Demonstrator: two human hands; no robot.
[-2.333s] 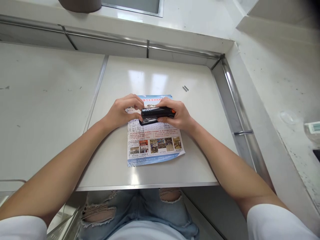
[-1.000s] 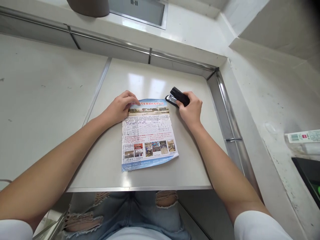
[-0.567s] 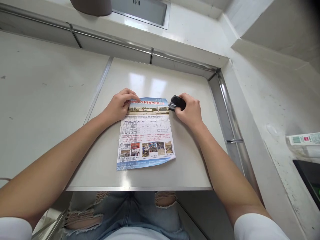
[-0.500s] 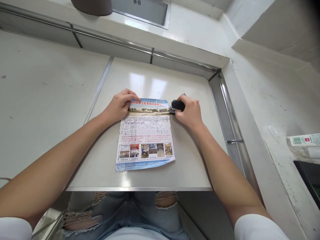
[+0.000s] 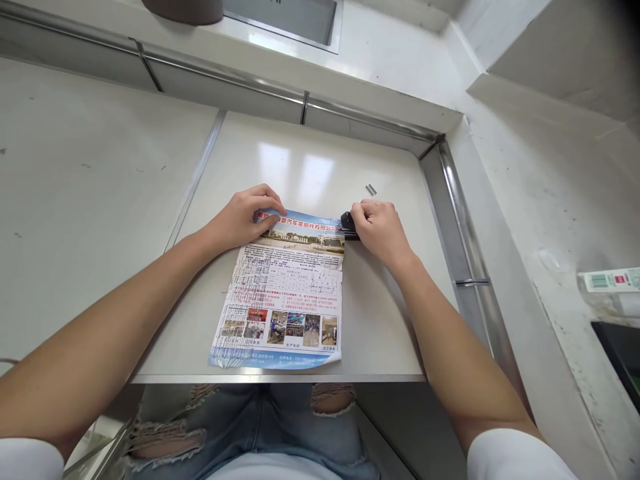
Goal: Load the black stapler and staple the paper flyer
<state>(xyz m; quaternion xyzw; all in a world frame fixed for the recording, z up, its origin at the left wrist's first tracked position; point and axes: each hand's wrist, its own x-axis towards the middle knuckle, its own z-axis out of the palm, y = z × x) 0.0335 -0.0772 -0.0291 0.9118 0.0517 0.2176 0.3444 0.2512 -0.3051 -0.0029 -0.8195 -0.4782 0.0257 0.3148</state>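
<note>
A printed flyer (image 5: 293,280) with a blue top and bottom band lies on the table. Rows of staples run down its left side, and its lower right corner curls up. My left hand (image 5: 253,213) grips the flyer's upper left corner, fingers on top; the thumb is partly hidden. At the upper right edge, my right hand (image 5: 383,230) is closed around a small black stapler (image 5: 347,223), whose front end meets the paper. Most of the stapler is covered by the hand. Two short staple strips (image 5: 371,190) lie just beyond my right hand.
The white table (image 5: 190,360) has a metal seam (image 5: 200,167) to the left and a chromed rail (image 5: 370,117) at the back. Loose bent staples (image 5: 86,166) are scattered left. On the right ledge sit a clear package (image 5: 607,283) and a dark flat object (image 5: 617,360).
The flyer has shifted toward me and turned slightly, its lower end swinging left. My right hand has come a little nearer with the stapler, uncovering the staple strips. My left hand stays at the corner.
</note>
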